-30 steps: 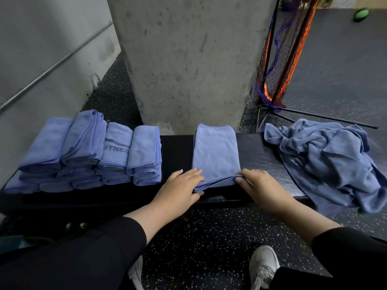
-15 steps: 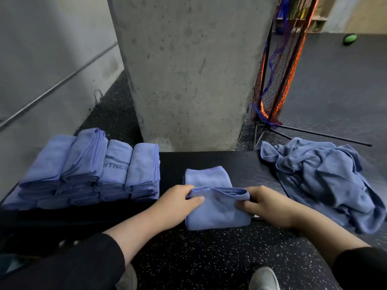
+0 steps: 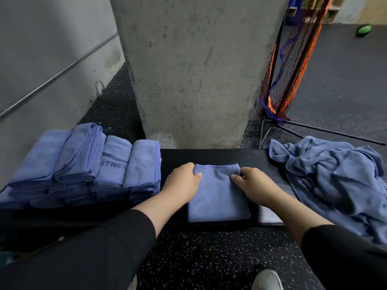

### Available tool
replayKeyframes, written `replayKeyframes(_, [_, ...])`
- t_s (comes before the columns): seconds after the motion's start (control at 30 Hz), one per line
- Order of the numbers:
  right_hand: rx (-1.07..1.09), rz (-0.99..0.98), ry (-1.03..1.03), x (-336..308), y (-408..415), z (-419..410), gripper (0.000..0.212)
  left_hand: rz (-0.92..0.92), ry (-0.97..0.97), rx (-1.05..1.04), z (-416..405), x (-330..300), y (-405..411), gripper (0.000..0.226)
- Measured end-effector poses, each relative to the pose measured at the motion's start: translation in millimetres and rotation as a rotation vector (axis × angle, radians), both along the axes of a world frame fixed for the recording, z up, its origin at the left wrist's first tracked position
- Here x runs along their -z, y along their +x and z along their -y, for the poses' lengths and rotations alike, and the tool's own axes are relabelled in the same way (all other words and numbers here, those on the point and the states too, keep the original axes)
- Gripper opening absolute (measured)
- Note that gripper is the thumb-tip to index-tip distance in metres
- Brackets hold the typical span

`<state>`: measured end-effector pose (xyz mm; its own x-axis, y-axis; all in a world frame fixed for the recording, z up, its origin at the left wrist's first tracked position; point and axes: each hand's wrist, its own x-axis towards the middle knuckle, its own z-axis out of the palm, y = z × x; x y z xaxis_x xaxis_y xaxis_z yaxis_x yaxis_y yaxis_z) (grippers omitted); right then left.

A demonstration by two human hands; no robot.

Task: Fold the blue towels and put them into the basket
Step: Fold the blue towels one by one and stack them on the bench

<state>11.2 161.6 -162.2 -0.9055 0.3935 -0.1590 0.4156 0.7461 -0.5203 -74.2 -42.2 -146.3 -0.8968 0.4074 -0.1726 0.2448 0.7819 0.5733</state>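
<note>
A blue towel (image 3: 217, 197), folded into a small rectangle, lies in the middle of the black bench (image 3: 209, 156). My left hand (image 3: 182, 183) pinches its far left corner. My right hand (image 3: 253, 185) rests on its far right corner, fingers on the cloth. To the left, several folded blue towels (image 3: 88, 166) stand in stacked rows on the bench. At the right end, a heap of unfolded blue towels (image 3: 335, 181) spills over the bench edge. No basket is in view.
A concrete pillar (image 3: 194, 70) rises just behind the bench. A grey wall with a rail (image 3: 52, 78) is at left. A netted stand on thin black legs (image 3: 293, 65) is at back right. My white shoe (image 3: 267, 279) is on the speckled floor.
Both hands carried the towel's near edge away from me and laid it on the far edge, halving the long strip into a short rectangle. The view shifted slightly.
</note>
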Motion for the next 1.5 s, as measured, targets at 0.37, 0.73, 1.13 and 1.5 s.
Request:
replayKeyframes(0.37, [-0.176, -0.451, 0.484, 11.7, 6.3, 21.1, 0.037, -0.422, -0.297, 0.516, -2.8, 41.7, 21.5, 0.055])
replayKeyframes(0.73, [-0.469, 0.067, 0.291, 35.5, 31.7, 5.2, 0.105, -0.248, -0.313, 0.509, 12.1, 47.8, 19.9, 0.068])
replayKeyframes(1.13, [-0.613, -0.252, 0.354, 47.5, 63.6, -5.2, 0.08, -0.403, -0.266, 0.593, 26.9, 40.2, 30.8, 0.07])
replayKeyframes(1.5, [-0.481, -0.312, 0.313, 23.6, 66.4, 11.4, 0.036, -0.504, -0.134, 0.607, 57.2, 34.5, 44.0, 0.05])
